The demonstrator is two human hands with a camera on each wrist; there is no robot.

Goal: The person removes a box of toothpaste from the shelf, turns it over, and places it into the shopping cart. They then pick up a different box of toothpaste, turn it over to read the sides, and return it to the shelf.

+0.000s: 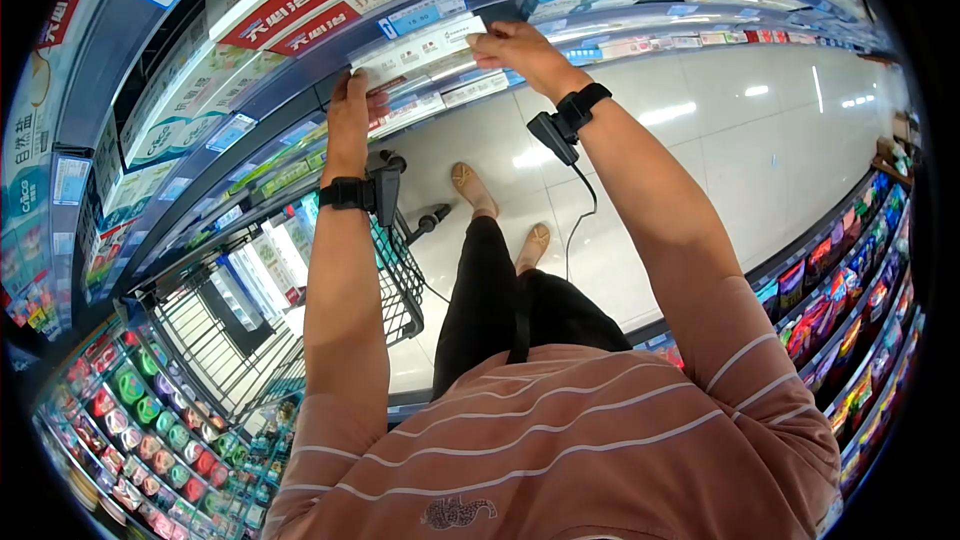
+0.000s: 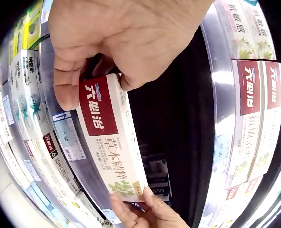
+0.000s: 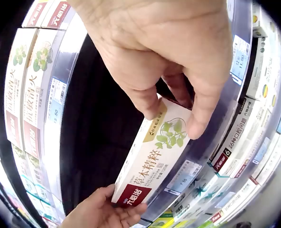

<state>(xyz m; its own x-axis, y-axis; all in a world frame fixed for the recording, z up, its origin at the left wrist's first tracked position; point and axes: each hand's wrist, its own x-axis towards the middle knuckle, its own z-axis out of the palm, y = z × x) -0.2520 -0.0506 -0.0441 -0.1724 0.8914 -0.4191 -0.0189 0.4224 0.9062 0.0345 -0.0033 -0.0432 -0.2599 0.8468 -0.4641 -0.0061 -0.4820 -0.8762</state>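
A long white box with a red end panel and green leaf print (image 2: 113, 142) is held between both hands at the front of a shelf. The left hand (image 1: 350, 120) pinches its red-panel end, thumb on one side and fingers on the other. At the leaf-print end, the right hand (image 1: 525, 55) grips it the same way, seen closely in the right wrist view (image 3: 169, 52). From above, the box (image 1: 420, 52) lies nearly level, its pale side up.
Shelves of boxed goods (image 1: 300, 15) with blue price tags (image 1: 428, 12) run along the top and left. A wire cart (image 1: 240, 340) holding boxes stands at the left. Bagged goods (image 1: 850, 310) line the right. Pale tiled floor (image 1: 680, 140) lies below the shelves.
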